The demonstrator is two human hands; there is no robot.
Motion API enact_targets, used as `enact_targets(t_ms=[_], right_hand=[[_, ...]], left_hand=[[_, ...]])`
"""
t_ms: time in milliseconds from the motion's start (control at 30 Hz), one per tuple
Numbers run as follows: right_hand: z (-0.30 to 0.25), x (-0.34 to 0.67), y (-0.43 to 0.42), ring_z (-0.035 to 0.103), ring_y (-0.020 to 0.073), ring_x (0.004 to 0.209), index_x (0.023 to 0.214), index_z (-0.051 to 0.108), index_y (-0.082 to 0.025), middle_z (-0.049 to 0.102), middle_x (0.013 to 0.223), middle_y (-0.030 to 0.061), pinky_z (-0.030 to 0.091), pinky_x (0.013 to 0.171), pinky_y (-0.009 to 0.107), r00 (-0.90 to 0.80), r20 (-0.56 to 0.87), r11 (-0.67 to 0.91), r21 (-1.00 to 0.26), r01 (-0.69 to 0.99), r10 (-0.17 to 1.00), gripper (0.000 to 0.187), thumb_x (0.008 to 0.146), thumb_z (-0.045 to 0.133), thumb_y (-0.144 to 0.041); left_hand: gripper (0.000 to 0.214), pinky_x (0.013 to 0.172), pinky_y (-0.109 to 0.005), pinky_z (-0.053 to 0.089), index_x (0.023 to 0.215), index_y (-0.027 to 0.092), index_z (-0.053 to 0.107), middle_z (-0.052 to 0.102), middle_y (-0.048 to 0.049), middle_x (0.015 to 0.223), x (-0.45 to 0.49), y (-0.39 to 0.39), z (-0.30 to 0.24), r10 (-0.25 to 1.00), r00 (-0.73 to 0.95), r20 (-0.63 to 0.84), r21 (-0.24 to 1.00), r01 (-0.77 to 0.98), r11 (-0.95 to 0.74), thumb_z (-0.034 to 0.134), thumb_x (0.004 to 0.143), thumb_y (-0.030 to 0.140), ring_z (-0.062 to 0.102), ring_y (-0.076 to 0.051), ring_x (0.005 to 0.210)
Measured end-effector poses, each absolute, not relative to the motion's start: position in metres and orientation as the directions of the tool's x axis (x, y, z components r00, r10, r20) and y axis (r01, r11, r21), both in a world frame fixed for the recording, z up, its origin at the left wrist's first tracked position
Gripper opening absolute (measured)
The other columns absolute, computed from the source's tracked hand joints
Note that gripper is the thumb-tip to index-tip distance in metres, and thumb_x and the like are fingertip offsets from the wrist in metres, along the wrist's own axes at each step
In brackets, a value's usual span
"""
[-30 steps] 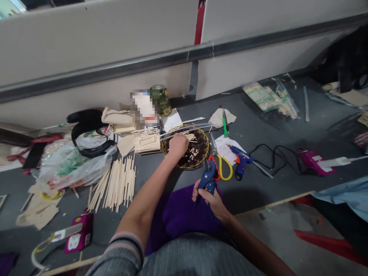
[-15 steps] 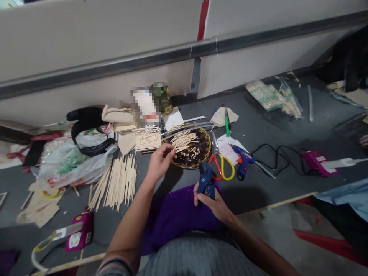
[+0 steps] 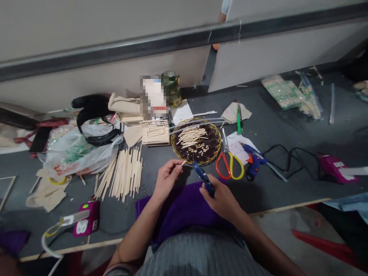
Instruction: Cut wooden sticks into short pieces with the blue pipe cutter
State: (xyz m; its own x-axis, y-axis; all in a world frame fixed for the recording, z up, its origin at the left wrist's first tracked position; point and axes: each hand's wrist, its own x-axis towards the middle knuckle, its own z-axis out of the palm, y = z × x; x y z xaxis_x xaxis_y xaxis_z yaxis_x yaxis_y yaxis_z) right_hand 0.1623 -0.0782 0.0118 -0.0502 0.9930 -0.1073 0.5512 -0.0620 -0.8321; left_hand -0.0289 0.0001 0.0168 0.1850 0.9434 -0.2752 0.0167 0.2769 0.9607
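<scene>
My left hand [image 3: 166,178] pinches a short thin wooden stick [image 3: 181,163] just in front of a round woven basket [image 3: 196,141]. The basket holds several cut sticks and small offcuts. My right hand [image 3: 221,199] grips a blue-handled cutter [image 3: 203,178] whose head points at the stick's tip. Both hands hover over a purple cloth [image 3: 184,211] on my lap. A loose pile of long wooden sticks [image 3: 123,174] lies left of my left hand.
Red-and-yellow scissors [image 3: 229,161] and a blue glue gun [image 3: 254,160] with a black cord lie right of the basket. A small stick-built frame [image 3: 155,134], a plastic bag [image 3: 80,153], black headphones [image 3: 93,119] and a pink power strip [image 3: 86,222] are at left. Grey partition panels [image 3: 86,50] stand behind.
My left hand left the basket with a stick and drew back toward me. My right hand brought the cutter up to the stick's end. The view shifted slightly.
</scene>
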Motion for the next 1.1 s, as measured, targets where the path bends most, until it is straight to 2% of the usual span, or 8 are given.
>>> enact_targets(t_ms=[133, 300, 567, 833, 1100], right_hand=[[0.0, 0.156, -0.081, 0.065, 0.0291, 0.103, 0.121, 0.052, -0.021, 0.068, 0.107, 0.0118, 0.052, 0.089, 0.043, -0.078, 0.093, 0.122, -0.737, 0.664, 0.993, 0.037, 0.084, 0.054, -0.022], [0.0, 0.15, -0.082, 0.065, 0.0299, 0.098, 0.125, 0.047, -0.018, 0.066, 0.105, 0.0144, 0.053, 0.085, 0.043, -0.11, 0.148, 0.18, -0.651, 0.738, 0.983, 0.044, 0.082, 0.054, -0.014], [0.004, 0.148, -0.08, 0.065, 0.0282, 0.094, 0.122, 0.047, -0.017, 0.065, 0.099, 0.0126, 0.052, 0.084, 0.04, -0.103, 0.097, 0.142, -0.651, 0.746, 0.99, 0.044, 0.079, 0.053, -0.013], [0.008, 0.148, -0.078, 0.063, 0.03, 0.093, 0.121, 0.051, -0.015, 0.066, 0.101, 0.0129, 0.051, 0.083, 0.042, -0.096, 0.004, 0.076, -0.641, 0.764, 0.995, 0.046, 0.075, 0.055, -0.016], [0.012, 0.144, -0.078, 0.064, 0.029, 0.093, 0.118, 0.053, -0.014, 0.066, 0.103, 0.0128, 0.052, 0.084, 0.042, -0.07, -0.033, 0.032, -0.658, 0.753, 0.997, 0.044, 0.074, 0.055, -0.016]], left_hand=[[0.027, 0.052, -0.022, 0.038, 0.089, 0.018, 0.068, 0.056, 0.0016, 0.064, -0.029, -0.008, 0.023, 0.936, 0.24, -0.259, 0.965, 0.027, 0.26, 0.066, 0.082, 0.044, 0.047, -0.01, 0.053], [0.025, 0.055, -0.023, 0.038, 0.081, 0.019, 0.066, 0.054, 0.0001, 0.07, -0.026, -0.015, 0.032, 0.935, 0.279, -0.218, 0.975, 0.031, 0.219, 0.066, 0.082, 0.044, 0.047, -0.012, 0.059], [0.021, 0.063, -0.024, 0.038, 0.077, 0.02, 0.065, 0.053, -0.0012, 0.075, -0.022, -0.02, 0.028, 0.938, 0.31, -0.159, 0.987, 0.05, 0.15, 0.065, 0.084, 0.04, 0.047, -0.014, 0.069], [0.023, 0.064, -0.025, 0.039, 0.078, 0.02, 0.064, 0.053, -0.0015, 0.074, -0.02, -0.023, 0.032, 0.941, 0.289, -0.178, 0.984, 0.083, 0.16, 0.065, 0.084, 0.042, 0.048, -0.015, 0.069], [0.019, 0.065, -0.024, 0.038, 0.079, 0.018, 0.062, 0.052, -0.0012, 0.075, -0.022, -0.024, 0.028, 0.946, 0.317, -0.074, 0.993, 0.108, 0.041, 0.06, 0.089, 0.033, 0.046, -0.014, 0.07]])
